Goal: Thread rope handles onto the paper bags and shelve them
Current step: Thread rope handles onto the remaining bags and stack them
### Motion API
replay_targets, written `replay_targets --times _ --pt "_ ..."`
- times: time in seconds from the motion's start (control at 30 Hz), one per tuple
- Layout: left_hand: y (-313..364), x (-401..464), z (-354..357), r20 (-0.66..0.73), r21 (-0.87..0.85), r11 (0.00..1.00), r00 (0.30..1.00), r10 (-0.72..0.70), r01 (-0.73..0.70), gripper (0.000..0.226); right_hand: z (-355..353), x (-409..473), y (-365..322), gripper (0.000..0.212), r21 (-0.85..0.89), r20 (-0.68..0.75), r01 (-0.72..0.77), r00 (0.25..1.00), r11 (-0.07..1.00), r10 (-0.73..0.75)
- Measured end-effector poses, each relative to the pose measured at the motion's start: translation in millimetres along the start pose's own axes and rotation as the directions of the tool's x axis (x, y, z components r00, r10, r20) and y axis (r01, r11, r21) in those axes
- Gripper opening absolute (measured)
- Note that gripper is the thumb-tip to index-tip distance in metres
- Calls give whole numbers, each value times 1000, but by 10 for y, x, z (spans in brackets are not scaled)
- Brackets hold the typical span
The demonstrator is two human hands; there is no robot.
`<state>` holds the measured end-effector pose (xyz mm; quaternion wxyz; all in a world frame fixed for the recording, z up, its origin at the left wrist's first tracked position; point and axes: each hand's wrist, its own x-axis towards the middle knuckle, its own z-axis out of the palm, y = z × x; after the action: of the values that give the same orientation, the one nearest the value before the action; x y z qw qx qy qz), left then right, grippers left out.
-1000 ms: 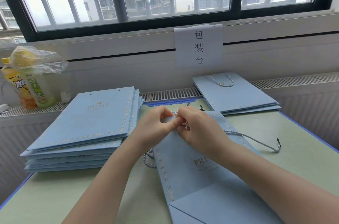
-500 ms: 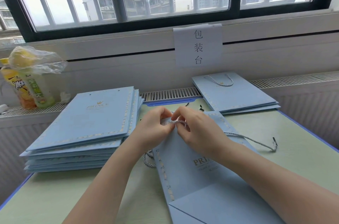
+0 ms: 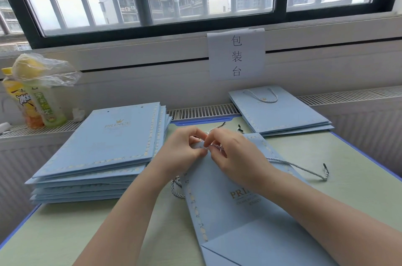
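Observation:
A flat light-blue paper bag (image 3: 226, 211) lies in front of me on the green table (image 3: 87, 233). My left hand (image 3: 185, 152) pinches the bag's top edge. My right hand (image 3: 237, 157) pinches a grey-white twisted rope (image 3: 300, 166) at that same edge. The rope trails right across the table to its black tip. Another loop of rope (image 3: 177, 188) shows under the bag's left side. A stack of several handle-less bags (image 3: 102, 152) sits at the left. A small pile of bags with a rope handle (image 3: 280, 111) lies at the back right.
Two drink bottles under a plastic bag (image 3: 37, 93) stand on the radiator ledge at the far left. A paper sign (image 3: 236, 54) hangs on the wall under the window. Loose rope ends (image 3: 219, 126) lie behind my hands. The table's blue rim (image 3: 359, 152) runs along the right.
My hands stayed at the bag's top edge while the fingers worked the rope. The rope's free end slid slightly left, toward the bag.

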<state>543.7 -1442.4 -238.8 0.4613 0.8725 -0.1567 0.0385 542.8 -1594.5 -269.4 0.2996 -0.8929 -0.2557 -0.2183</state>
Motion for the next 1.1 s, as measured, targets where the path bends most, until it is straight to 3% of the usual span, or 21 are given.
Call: replay_targets --times 0.5,1.1 --pt "34 -21 -29 28 -29 999 999 -17 18 13 -13 4 -7 11 -22 4 0 1000 1000 0" --pt "-25 -5 -59 78 30 999 997 -28 26 28 -2 1 -8 12 -42 5 32 999 999 -32"
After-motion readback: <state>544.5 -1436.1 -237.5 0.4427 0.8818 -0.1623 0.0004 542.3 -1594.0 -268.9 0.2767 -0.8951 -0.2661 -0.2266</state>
